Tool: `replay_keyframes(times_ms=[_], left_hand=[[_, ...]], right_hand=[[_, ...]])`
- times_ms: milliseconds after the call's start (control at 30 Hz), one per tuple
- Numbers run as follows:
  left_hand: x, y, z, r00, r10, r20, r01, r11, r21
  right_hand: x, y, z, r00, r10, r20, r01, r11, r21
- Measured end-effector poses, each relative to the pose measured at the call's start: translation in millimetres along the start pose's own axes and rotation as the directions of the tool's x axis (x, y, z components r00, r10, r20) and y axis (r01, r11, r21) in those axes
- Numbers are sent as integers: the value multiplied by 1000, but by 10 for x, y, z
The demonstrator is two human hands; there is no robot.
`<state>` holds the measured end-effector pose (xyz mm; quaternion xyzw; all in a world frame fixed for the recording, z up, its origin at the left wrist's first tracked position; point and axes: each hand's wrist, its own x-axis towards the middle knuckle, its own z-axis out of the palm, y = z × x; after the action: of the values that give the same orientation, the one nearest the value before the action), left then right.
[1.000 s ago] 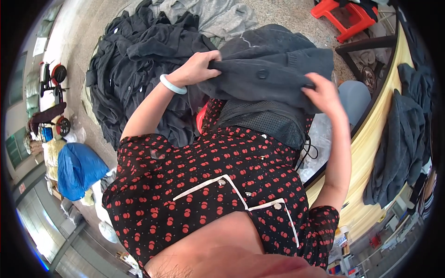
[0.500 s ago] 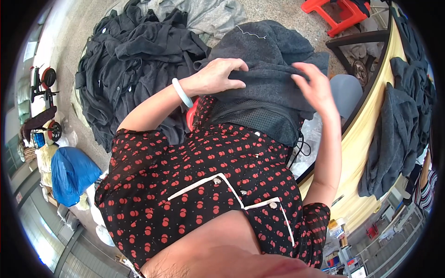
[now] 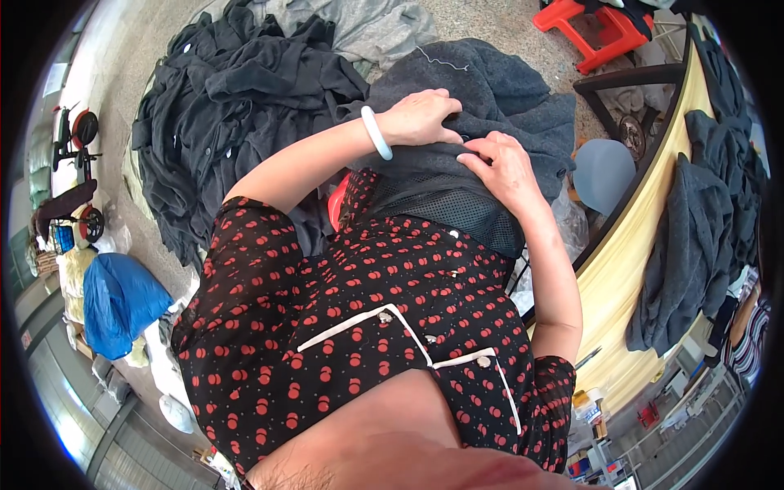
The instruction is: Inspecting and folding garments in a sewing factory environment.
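Note:
A dark grey knit garment (image 3: pixel 498 86) lies bunched across my lap, over a black mesh cloth (image 3: pixel 441 204). A pale loose thread (image 3: pixel 441 59) rests on its far part. My left hand (image 3: pixel 423 118), with a white bangle (image 3: pixel 376 133) on the wrist, is closed with thumb and fingers pinching a fold of the garment. Close beside it on the right, my right hand (image 3: pixel 505 170) grips the same fold between thumb and fingertips. The two hands almost meet, and whatever lies right under the fingertips is hidden.
To the left a big heap of dark buttoned garments (image 3: pixel 245 106) lies on the floor, a light grey cloth (image 3: pixel 359 28) behind it. On the right stands a table with yellow cloth (image 3: pixel 633 302) and dark garments (image 3: pixel 682 253). A red stool (image 3: pixel 592 33) is at the far right.
My hands have come together: the left has moved right along the garment, and the right has moved left and slightly down, its fingers closing on the cloth.

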<state>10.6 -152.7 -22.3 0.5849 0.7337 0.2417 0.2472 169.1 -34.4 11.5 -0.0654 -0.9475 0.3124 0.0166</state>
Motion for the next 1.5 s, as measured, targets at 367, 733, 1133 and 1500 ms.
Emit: replay_keyframes(times_ms=[367,733,1133,1500], left_hand=[[272,-198,-39,980,-142,136,190,861,-471],[280,-173,-31,995,-74,73,93,947,-308],[203,-7,33,898,-346,272,429,553,-714],[202,-17,34,985,-85,152,120,964,-238]], right_hand=[[-15,-11,165,995,30,-96,-34,999,-43],[167,142,247,986,78,-146,-70,996,60],[113,12,263,957,172,-234,-189,980,-53],[146,152,312,976,72,-203,-127,953,-274]])
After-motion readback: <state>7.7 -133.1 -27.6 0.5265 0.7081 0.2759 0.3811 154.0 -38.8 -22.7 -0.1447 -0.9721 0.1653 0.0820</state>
